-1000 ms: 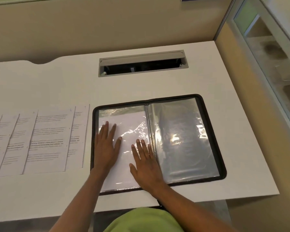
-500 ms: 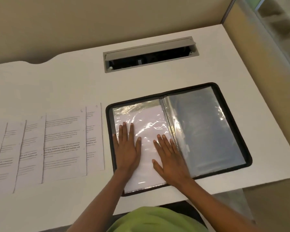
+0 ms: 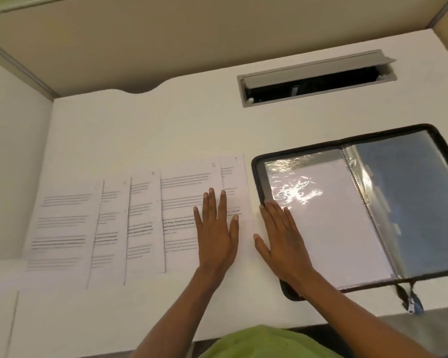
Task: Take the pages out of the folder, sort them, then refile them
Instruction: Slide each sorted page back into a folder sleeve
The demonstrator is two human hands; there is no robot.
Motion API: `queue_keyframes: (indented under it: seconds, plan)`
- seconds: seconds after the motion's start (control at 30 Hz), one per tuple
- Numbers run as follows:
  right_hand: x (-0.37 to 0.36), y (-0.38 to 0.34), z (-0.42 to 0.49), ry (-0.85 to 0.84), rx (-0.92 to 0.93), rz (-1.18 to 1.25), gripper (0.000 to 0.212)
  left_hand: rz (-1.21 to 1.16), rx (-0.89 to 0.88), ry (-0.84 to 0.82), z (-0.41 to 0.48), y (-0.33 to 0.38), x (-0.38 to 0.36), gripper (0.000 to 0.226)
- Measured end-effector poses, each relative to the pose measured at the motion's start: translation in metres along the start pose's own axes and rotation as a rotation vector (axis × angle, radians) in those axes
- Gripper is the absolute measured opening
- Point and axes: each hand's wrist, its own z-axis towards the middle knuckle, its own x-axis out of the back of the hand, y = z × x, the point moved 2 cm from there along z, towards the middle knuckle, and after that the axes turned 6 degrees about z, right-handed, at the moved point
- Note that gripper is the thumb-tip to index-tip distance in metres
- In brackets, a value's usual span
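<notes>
On the bench (image 3: 166,120): one folder (image 3: 414,202), black zip rim, lying open, a white sheet (image 3: 336,223) in its left sleeve. Just left of the folder: a row of overlapping printed pages (image 3: 114,223), face up. Your left hand (image 3: 216,236) lies flat on the pages nearest the folder, fingers straight, gripping nothing. Your right hand (image 3: 282,244) lies flat across the folder's left rim, fingers likewise straight. Behind the folder: grey cable hatch (image 3: 316,78), open.

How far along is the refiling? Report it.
Done: pages lie fanned on the desk; one white sheet sits in the folder, left side. In hand: left hand flat on the rightmost pages, right hand on the folder's left edge. Left: refiling the fanned pages.
</notes>
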Motion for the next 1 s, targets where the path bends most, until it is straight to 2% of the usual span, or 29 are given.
queue_keyframes:
  seconds: [0.37,0.53,0.6,0.67,0.77,0.87,1.0]
  plan:
    - [-0.104,-0.202,0.062,-0.102,0.254,0.035,0.067,-0.035,0.175,0.171,-0.008,-0.203,0.106,0.065]
    - [-0.135,-0.274,0.081,-0.250,0.311,0.155,0.064,-0.058,0.320,0.156,-0.013,-0.291,0.138,0.059]
    - [-0.146,-0.294,0.089,-0.335,0.226,0.305,0.059,-0.091,0.408,0.167,-0.014,-0.321,0.149,0.055]
    - [-0.157,-0.310,0.100,-0.391,0.047,0.561,0.053,-0.112,0.480,0.183,-0.013,-0.351,0.160,0.052]
    - [-0.169,-0.330,0.122,-0.350,-0.251,0.850,0.046,-0.101,0.535,0.176,-0.012,-0.388,0.172,0.052]
    - [-0.175,-0.347,0.143,-0.336,-0.425,0.978,0.046,-0.101,0.547,0.136,-0.010,-0.410,0.170,0.053]
    - [-0.186,-0.356,0.157,-0.327,-0.516,0.985,0.047,-0.085,0.573,0.109,-0.011,-0.422,0.155,0.057]
